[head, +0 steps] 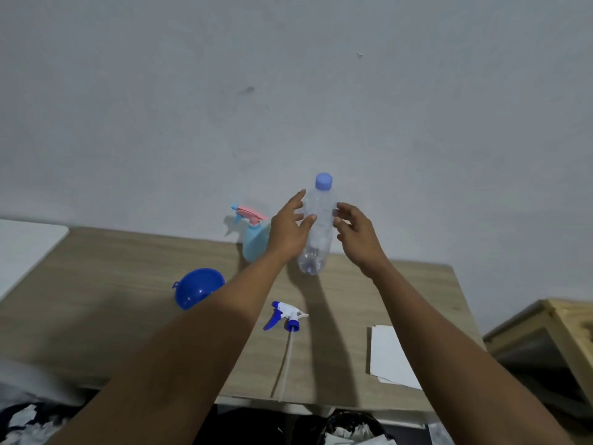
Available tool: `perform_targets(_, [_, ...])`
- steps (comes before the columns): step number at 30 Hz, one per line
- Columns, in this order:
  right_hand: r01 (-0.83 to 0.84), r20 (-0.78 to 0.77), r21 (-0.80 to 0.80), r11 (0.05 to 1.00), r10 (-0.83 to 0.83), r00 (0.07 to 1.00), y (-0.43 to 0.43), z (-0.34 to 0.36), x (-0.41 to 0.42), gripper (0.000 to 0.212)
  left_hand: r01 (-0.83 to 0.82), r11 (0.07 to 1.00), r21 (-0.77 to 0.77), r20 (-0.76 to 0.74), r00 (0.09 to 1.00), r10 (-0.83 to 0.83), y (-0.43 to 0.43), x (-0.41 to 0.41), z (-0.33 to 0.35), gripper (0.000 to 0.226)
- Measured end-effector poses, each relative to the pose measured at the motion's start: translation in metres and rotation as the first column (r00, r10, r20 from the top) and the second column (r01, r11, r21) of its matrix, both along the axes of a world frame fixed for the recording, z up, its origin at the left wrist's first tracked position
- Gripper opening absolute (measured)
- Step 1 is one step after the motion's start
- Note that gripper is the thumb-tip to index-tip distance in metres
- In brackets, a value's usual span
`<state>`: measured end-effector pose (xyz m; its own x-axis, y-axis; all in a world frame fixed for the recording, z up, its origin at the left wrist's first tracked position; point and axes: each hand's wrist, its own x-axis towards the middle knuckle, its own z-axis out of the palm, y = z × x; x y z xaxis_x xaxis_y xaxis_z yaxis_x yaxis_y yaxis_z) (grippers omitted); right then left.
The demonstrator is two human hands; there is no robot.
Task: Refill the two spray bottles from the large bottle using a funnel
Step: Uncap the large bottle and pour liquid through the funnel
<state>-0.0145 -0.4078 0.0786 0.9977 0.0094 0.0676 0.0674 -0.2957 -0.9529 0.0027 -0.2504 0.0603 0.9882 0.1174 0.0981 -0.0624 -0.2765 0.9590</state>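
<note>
Two loose-fingered hands flank the upright capped bottle [321,242]: left hand [287,231] and right hand [356,234] touch its sides, neither gripping. A funnel [197,287] lies to the bottle's left.

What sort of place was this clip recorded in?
Likely a room in a home: a wood-grain table against a bare, scuffed wall, a household spray bottle on it, and filled bags below.
</note>
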Motion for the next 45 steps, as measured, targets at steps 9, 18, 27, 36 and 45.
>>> perform_targets(9, [-0.017, 0.151, 0.076, 0.997, 0.005, 0.988, -0.035, -0.008, -0.102, 0.038, 0.097, 0.990, -0.106, 0.156, 0.985, -0.080, -0.012, -0.098, -0.002, 0.053])
perform_targets(18, [-0.029, 0.095, 0.082, 0.996, 0.021, 0.995, -0.062, -0.032, -0.179, 0.046, 0.167, 0.982, -0.089, 0.092, 0.983, -0.159, -0.018, -0.182, -0.012, 0.052])
perform_targets(27, [-0.021, 0.203, -0.143, 0.990, 0.050, 0.978, -0.060, -0.048, -0.198, 0.089, 0.210, 0.969, 0.129, 0.193, 0.953, -0.232, -0.011, -0.196, -0.005, 0.035])
perform_targets(36, [-0.029, 0.208, -0.109, 0.994, 0.051, 0.977, -0.050, -0.058, -0.194, 0.101, 0.264, 0.935, 0.236, 0.221, 0.923, -0.316, -0.012, -0.174, 0.060, 0.034])
perform_targets(45, [-0.048, 0.231, -0.219, 0.975, 0.099, 0.968, -0.056, -0.065, -0.191, 0.095, 0.394, 0.845, 0.363, 0.135, 0.875, -0.466, -0.015, -0.163, 0.071, 0.026])
